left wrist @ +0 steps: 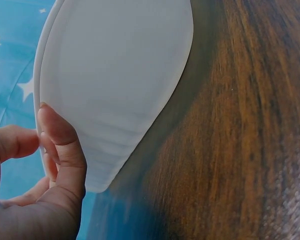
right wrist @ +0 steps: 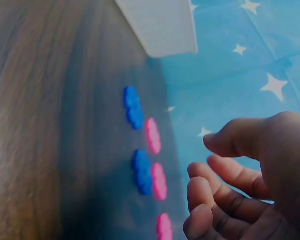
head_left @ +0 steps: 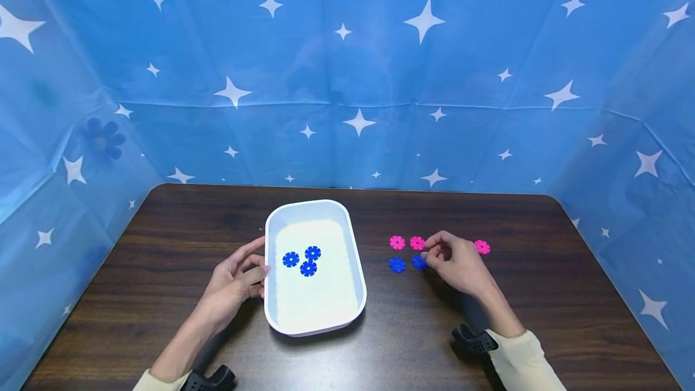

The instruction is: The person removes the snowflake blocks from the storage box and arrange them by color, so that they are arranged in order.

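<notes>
In the head view a white rectangular tray (head_left: pixel 315 324) sits left of centre on the table. My left hand (head_left: pixel 234 282) pinches its left rim between thumb and fingers; the left wrist view shows that hand (left wrist: pixel 60 170) at the edge, beside the tray's outer wall (left wrist: pixel 120 65). Three notched blue discs (head_left: pixel 290 259) lie inside the tray. Over to the right, my right hand (head_left: pixel 458 264) hovers with loosely bent fingers, thumb apart from them and nothing between. Nearest to it are a blue disc (head_left: pixel 418 262) and a pink disc (head_left: pixel 417 243).
Another pink disc (head_left: pixel 397 242) and another blue disc (head_left: pixel 397 265) lie between the tray and my right hand. A third pink disc (head_left: pixel 482 247) lies just beyond that hand's right side. A blue star-patterned cloth (head_left: pixel 358 77) stands behind the dark wooden table (head_left: pixel 217 210).
</notes>
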### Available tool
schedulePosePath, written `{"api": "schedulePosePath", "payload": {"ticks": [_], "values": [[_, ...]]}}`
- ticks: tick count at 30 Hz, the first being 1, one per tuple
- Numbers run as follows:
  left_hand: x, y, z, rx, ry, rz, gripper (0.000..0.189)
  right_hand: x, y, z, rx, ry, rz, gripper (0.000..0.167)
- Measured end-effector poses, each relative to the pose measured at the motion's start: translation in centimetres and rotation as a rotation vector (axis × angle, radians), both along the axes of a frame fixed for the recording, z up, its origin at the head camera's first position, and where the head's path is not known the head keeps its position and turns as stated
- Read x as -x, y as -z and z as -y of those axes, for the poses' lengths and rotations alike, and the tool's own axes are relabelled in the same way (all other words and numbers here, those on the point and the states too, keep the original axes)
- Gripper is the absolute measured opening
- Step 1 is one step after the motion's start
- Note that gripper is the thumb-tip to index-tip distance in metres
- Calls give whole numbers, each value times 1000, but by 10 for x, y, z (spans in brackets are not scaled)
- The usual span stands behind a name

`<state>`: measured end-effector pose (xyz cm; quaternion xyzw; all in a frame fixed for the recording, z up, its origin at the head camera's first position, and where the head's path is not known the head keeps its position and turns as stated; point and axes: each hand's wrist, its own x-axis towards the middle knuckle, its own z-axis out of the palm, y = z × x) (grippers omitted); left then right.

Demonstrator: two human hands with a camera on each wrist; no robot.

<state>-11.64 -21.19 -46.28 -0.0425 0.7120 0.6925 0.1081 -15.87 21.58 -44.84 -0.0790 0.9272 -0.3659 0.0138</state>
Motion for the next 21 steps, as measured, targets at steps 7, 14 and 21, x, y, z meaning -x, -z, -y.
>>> {"api": "schedulePosePath", "payload": {"ticks": [7, 14, 21], "values": [[0, -1, 0, 5, -4, 17, 64, -4, -14, 12, 45, -100, -49, 21], [0, 0, -1, -8, -5, 7, 62, -5, -27, 27, 70, -199, -73, 28], [0, -1, -2, -1, -9, 9, 62, -3, -33, 43, 99, -290, -101, 35]]}}
